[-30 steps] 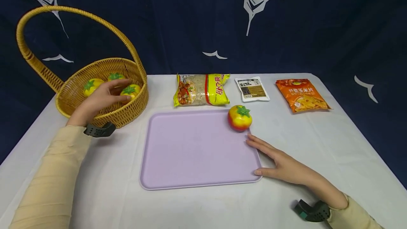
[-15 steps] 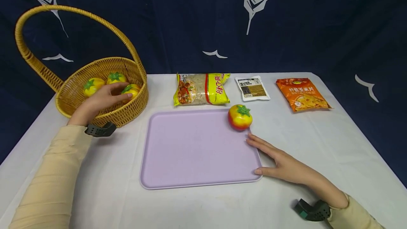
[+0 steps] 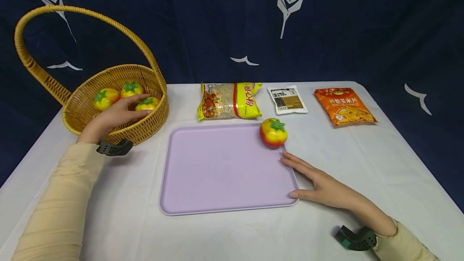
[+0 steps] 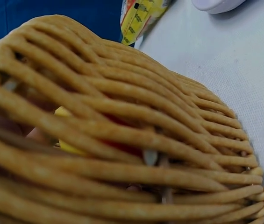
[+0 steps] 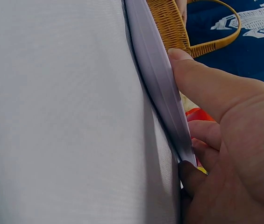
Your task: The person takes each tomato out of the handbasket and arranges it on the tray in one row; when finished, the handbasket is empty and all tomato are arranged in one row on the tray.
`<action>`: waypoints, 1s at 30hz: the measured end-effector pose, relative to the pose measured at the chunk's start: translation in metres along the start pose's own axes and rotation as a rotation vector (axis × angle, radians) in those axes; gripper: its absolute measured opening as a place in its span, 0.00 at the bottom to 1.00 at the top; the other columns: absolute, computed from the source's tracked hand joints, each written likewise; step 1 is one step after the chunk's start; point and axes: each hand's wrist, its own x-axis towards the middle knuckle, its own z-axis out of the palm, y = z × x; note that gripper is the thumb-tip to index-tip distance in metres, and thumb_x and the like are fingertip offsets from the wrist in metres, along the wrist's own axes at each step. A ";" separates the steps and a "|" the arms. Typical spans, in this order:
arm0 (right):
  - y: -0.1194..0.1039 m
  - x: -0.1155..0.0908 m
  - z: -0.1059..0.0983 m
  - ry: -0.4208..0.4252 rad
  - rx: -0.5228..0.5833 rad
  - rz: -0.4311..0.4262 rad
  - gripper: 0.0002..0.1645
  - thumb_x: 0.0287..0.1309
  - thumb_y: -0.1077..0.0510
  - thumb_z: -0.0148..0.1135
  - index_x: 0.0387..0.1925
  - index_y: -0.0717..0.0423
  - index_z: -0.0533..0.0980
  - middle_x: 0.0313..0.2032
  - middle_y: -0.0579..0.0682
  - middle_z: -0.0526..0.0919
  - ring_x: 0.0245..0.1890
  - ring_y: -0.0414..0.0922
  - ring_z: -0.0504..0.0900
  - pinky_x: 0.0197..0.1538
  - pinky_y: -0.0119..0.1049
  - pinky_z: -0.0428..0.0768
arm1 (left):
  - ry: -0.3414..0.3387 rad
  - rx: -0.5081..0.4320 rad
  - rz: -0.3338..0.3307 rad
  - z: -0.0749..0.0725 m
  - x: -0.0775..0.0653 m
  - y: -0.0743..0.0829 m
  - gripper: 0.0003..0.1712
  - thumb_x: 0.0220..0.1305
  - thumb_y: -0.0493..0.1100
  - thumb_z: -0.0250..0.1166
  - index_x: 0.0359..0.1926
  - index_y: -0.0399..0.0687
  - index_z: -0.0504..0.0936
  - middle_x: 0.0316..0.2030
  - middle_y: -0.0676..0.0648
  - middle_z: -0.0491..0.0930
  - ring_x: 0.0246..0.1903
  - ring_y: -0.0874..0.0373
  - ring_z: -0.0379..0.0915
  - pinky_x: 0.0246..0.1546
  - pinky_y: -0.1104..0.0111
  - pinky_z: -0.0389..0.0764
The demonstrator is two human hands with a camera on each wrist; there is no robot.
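Observation:
My left hand (image 3: 117, 116) reaches into the wicker basket (image 3: 87, 96) at the left of the head view. Its thumb and fingers hold a yellow-red tomato (image 3: 149, 103) with a green leafy top, beside two similar ones. Through the weave in the left wrist view, only bits of red and yellow show. Over at the purple tray (image 3: 224, 168), my right hand (image 3: 322, 186) rests against the right edge with extended fingers, thumb tip on the rim. Another tomato (image 3: 272, 134) sits at the tray's back right corner, just beyond those fingertips.
Behind the tray lie a yellow noodle bag (image 3: 230, 100), a small white packet (image 3: 288, 100) and an orange snack bag (image 3: 344, 107). The basket's tall handle (image 3: 98, 14) arches above it. A dark blue curtain (image 3: 203, 23) hangs behind the white-covered table (image 3: 119, 212).
The tomato under my left hand has shifted slightly left and tilted a little, while that hand stays nearly in place. My right hand and the tray keep their positions.

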 end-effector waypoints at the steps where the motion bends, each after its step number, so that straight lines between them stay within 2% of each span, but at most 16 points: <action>1: 0.000 0.000 0.000 -0.001 0.000 0.002 0.47 0.52 0.43 0.66 0.70 0.47 0.57 0.71 0.44 0.49 0.69 0.46 0.47 0.62 0.23 0.47 | 0.004 0.008 0.003 0.000 -0.001 0.000 0.42 0.64 0.57 0.59 0.72 0.46 0.52 0.66 0.32 0.52 0.60 0.41 0.51 0.60 0.47 0.54; 5: -0.001 0.000 0.000 -0.003 -0.001 0.006 0.47 0.52 0.43 0.67 0.70 0.47 0.57 0.71 0.44 0.49 0.69 0.45 0.48 0.62 0.23 0.47 | 0.019 0.028 0.007 0.000 -0.003 0.001 0.43 0.63 0.57 0.60 0.71 0.44 0.54 0.64 0.32 0.55 0.59 0.41 0.52 0.60 0.49 0.56; 9: -0.001 0.000 0.000 -0.003 0.001 0.005 0.47 0.52 0.43 0.67 0.70 0.48 0.57 0.71 0.44 0.49 0.69 0.45 0.48 0.62 0.23 0.48 | 0.055 0.021 -0.017 0.000 -0.007 0.003 0.47 0.60 0.61 0.61 0.72 0.47 0.52 0.63 0.34 0.57 0.57 0.43 0.54 0.58 0.50 0.58; 14: -0.001 0.000 -0.001 -0.008 -0.012 0.018 0.48 0.52 0.42 0.66 0.70 0.47 0.57 0.71 0.44 0.49 0.69 0.46 0.48 0.65 0.33 0.51 | 0.124 -0.004 -0.036 0.000 -0.014 0.007 0.52 0.56 0.65 0.61 0.73 0.50 0.49 0.60 0.36 0.60 0.55 0.45 0.56 0.56 0.53 0.62; 16: -0.001 0.000 -0.001 -0.010 -0.015 0.019 0.48 0.52 0.42 0.66 0.70 0.47 0.57 0.71 0.44 0.49 0.69 0.46 0.48 0.65 0.34 0.52 | 0.159 -0.006 -0.040 0.000 -0.018 0.010 0.52 0.55 0.66 0.61 0.73 0.51 0.49 0.59 0.36 0.61 0.54 0.45 0.57 0.55 0.54 0.64; 22: 0.000 0.001 -0.002 -0.008 -0.001 -0.003 0.47 0.52 0.43 0.67 0.70 0.48 0.58 0.71 0.44 0.49 0.69 0.45 0.47 0.62 0.24 0.48 | 0.285 -0.023 -0.019 0.001 -0.035 0.019 0.50 0.55 0.65 0.62 0.73 0.58 0.52 0.61 0.37 0.57 0.54 0.43 0.58 0.54 0.55 0.67; 24: 0.000 0.001 -0.002 -0.006 0.000 -0.006 0.47 0.52 0.43 0.67 0.70 0.48 0.58 0.71 0.44 0.49 0.69 0.45 0.47 0.62 0.23 0.48 | 0.318 -0.040 -0.006 0.003 -0.040 0.023 0.48 0.55 0.64 0.63 0.72 0.63 0.52 0.63 0.39 0.56 0.55 0.44 0.57 0.55 0.57 0.68; 26: 0.000 0.000 -0.002 -0.007 -0.001 -0.005 0.47 0.52 0.43 0.67 0.70 0.48 0.58 0.71 0.44 0.48 0.69 0.44 0.47 0.62 0.23 0.48 | 0.347 -0.062 0.013 0.005 -0.044 0.029 0.45 0.56 0.62 0.64 0.72 0.66 0.54 0.64 0.41 0.56 0.55 0.45 0.58 0.53 0.64 0.70; 30: 0.001 0.000 -0.001 -0.008 -0.003 0.000 0.48 0.51 0.42 0.67 0.70 0.47 0.57 0.71 0.44 0.48 0.69 0.44 0.47 0.62 0.23 0.48 | 0.367 -0.094 0.085 0.016 -0.051 0.049 0.42 0.58 0.57 0.64 0.71 0.67 0.56 0.63 0.44 0.59 0.52 0.47 0.60 0.45 0.77 0.72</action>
